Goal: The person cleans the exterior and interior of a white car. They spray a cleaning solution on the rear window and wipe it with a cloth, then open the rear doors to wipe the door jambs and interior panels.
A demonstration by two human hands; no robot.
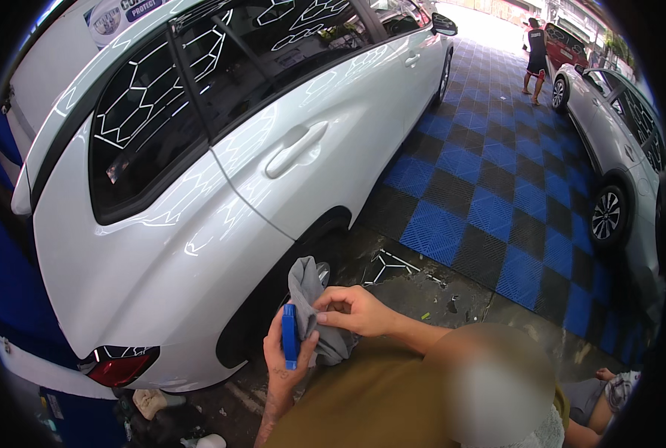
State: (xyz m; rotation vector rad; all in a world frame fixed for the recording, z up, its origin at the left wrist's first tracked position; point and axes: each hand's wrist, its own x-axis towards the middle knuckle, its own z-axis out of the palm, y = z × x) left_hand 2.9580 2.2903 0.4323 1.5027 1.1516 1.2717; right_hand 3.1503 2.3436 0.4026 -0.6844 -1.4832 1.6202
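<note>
My left hand (281, 348) grips a narrow blue block (289, 336), held upright between thumb and fingers. Against the block's right side lies a folded grey cloth (306, 285), its lower part hanging loosely. The fingertips and thumb of my right hand (356, 311) pinch this cloth, close beside the left hand. Whether the cloth is fixed to the block cannot be seen. Just beyond both hands stands a glossy white car (243, 185), its rear wheel arch nearest them and its wheel partly hidden by the cloth.
Blue and black floor tiles (475, 193) run between the white car and a silver car (618, 145). Farther off, a person (536, 53) stands near a red car (565, 47). Bottles (150, 403) sit at the lower left. A blurred patch (501, 386) covers the lower right, near someone's legs (593, 400).
</note>
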